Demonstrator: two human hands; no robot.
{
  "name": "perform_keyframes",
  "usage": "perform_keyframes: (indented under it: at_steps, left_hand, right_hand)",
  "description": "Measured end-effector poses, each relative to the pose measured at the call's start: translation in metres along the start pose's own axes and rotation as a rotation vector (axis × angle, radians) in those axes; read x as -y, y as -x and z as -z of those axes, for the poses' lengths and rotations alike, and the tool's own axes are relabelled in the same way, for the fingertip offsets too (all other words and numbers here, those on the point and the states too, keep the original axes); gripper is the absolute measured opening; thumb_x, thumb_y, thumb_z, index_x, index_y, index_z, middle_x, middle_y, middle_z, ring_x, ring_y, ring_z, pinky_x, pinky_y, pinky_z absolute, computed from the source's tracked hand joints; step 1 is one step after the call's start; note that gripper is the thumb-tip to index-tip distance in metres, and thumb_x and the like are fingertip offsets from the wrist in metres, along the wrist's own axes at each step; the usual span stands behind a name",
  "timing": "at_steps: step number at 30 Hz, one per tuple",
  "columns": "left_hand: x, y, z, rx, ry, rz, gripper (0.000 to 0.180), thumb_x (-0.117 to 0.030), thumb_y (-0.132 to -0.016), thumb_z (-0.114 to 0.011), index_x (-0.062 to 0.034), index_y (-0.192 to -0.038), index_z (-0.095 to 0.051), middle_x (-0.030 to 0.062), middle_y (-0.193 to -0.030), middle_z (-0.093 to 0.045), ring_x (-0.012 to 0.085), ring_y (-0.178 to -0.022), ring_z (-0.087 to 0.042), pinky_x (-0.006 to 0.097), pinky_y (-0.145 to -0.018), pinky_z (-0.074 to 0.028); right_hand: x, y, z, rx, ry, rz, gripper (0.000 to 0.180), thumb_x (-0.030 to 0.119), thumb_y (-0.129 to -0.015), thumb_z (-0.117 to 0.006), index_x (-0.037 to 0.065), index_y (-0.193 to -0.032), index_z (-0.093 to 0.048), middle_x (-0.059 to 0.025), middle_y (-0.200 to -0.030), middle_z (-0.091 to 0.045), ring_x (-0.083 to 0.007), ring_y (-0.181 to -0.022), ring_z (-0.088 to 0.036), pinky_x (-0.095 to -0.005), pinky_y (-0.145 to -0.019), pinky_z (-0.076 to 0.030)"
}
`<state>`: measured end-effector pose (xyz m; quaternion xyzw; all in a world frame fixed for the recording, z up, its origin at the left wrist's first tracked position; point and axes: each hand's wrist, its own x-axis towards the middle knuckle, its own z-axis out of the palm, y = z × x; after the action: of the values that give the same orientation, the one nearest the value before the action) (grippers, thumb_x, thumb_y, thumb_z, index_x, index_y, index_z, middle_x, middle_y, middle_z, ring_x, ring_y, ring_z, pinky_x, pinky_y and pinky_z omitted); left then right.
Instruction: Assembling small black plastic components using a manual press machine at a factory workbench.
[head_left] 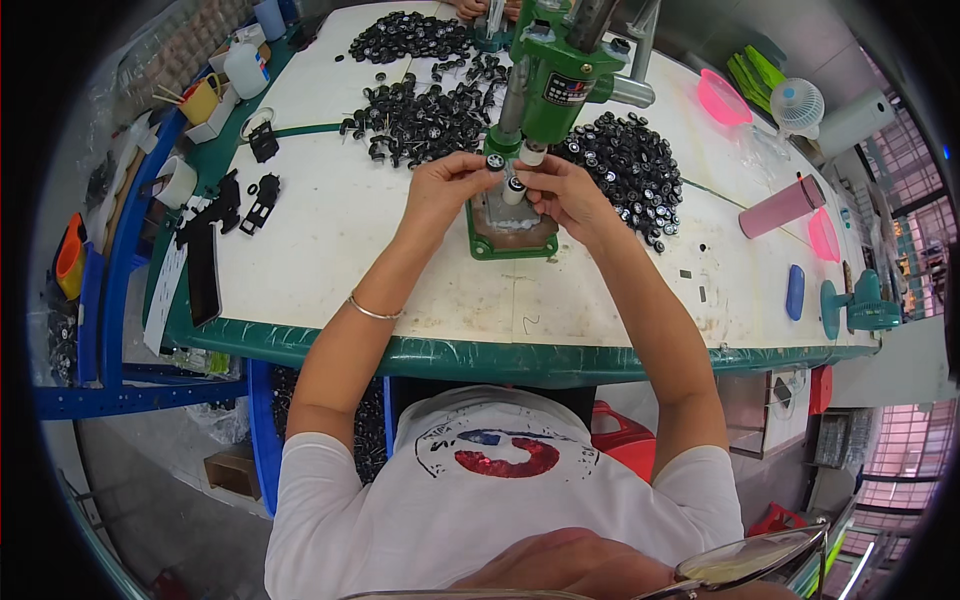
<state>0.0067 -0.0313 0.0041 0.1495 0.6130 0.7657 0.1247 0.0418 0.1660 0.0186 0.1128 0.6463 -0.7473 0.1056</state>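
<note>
Glasses [750,562] rim nearest; beyond, my left hand [445,185] pinches a small black wheel [495,161] under the green press [550,75], right hand [560,190] pinching another wheel [515,185] on its base, steadying alignment.

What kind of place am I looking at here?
Most likely a small factory assembly bench. A green hand press stands on a worn white worktable, with heaps of small black wheels around it. The left hand and right hand hold small parts under the press.
</note>
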Motion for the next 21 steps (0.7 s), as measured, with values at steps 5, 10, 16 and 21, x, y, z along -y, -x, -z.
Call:
perform_keyframes:
  at_steps: [5, 10, 16, 21]
  left_hand:
    - [0.001, -0.002, -0.014, 0.044, -0.135, -0.092, 0.008, -0.005, -0.077, -0.074, -0.0005, -0.083, -0.071, -0.0030, -0.081, -0.062, 0.0053, -0.074, -0.053, 0.020, -0.068, -0.042]
    - [-0.007, -0.006, -0.028, 0.076, -0.128, -0.067, 0.010, -0.004, -0.076, -0.074, 0.0004, -0.085, -0.072, -0.0019, -0.084, -0.064, 0.0063, -0.077, -0.055, 0.021, -0.071, -0.043]
    - [0.003, -0.013, -0.030, 0.059, 0.006, -0.145, 0.011, -0.007, -0.076, -0.074, -0.0002, -0.084, -0.073, -0.0008, -0.081, -0.066, 0.0069, -0.075, -0.059, 0.023, -0.071, -0.046]
    - [0.001, -0.020, -0.036, 0.124, 0.004, -0.196, 0.011, -0.006, -0.076, -0.074, 0.0004, -0.085, -0.073, -0.0018, -0.081, -0.065, 0.0068, -0.075, -0.058, 0.023, -0.071, -0.046]
  right_hand:
    - [0.002, 0.012, 0.013, -0.041, -0.282, 0.101, 0.030, 0.014, -0.090, -0.061, 0.005, -0.118, -0.055, 0.0015, -0.087, -0.058, -0.0083, -0.067, -0.053, -0.0229, -0.058, -0.042]
    - [0.043, 0.008, 0.056, -0.063, -0.326, 0.320, 0.027, 0.014, -0.092, -0.056, 0.000, -0.115, -0.056, -0.0014, -0.085, -0.058, -0.0109, -0.072, -0.055, -0.0255, -0.061, -0.046]
    - [0.167, 0.002, 0.023, -0.167, -0.216, 0.675, 0.019, 0.020, -0.095, -0.049, 0.003, -0.092, -0.059, -0.0035, -0.078, -0.057, -0.0145, -0.068, -0.054, -0.0251, -0.064, -0.049]
    - [0.240, -0.018, 0.018, -0.085, -0.278, 0.621, 0.025, 0.030, -0.097, -0.050, 0.009, -0.087, -0.059, -0.0006, -0.065, -0.058, -0.0138, -0.050, -0.053, -0.0286, -0.044, -0.044]
